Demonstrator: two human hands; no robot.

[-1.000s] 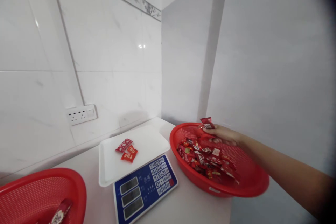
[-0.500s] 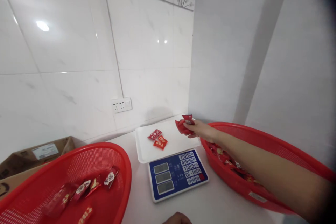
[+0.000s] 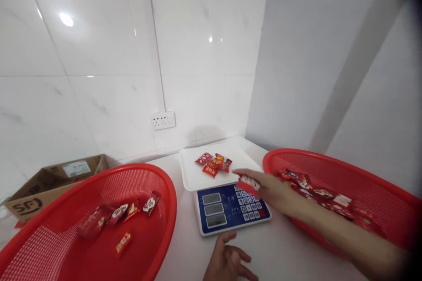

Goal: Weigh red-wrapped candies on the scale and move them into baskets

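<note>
My right hand (image 3: 268, 189) is closed around a red wrapped candy (image 3: 248, 183) with white patches, held above the keypad of the blue-and-white scale (image 3: 216, 208). On the scale's white tray (image 3: 194, 179), a cluster of red wrapped candies (image 3: 211, 166) lies left of that hand. Below the scale, my left hand (image 3: 227, 260) hangs over the table with its fingers apart, holding nothing. Past my right forearm, the right red basket (image 3: 329, 167) holds a heap of similar candies (image 3: 332, 202), partly hidden by the arm.
Another red basket (image 3: 145, 175) stands at left with several wrapped candies (image 3: 120, 213) spread in it. Behind it is an open cardboard box (image 3: 49, 193). A tiled wall with a socket (image 3: 163, 120) rises behind the scale; a grey wall borders the right side.
A candy from my right hand now lies with the others on the tray, and that hand has moved nearer, over the keypad. My left hand has come further into view, fingers spread.
</note>
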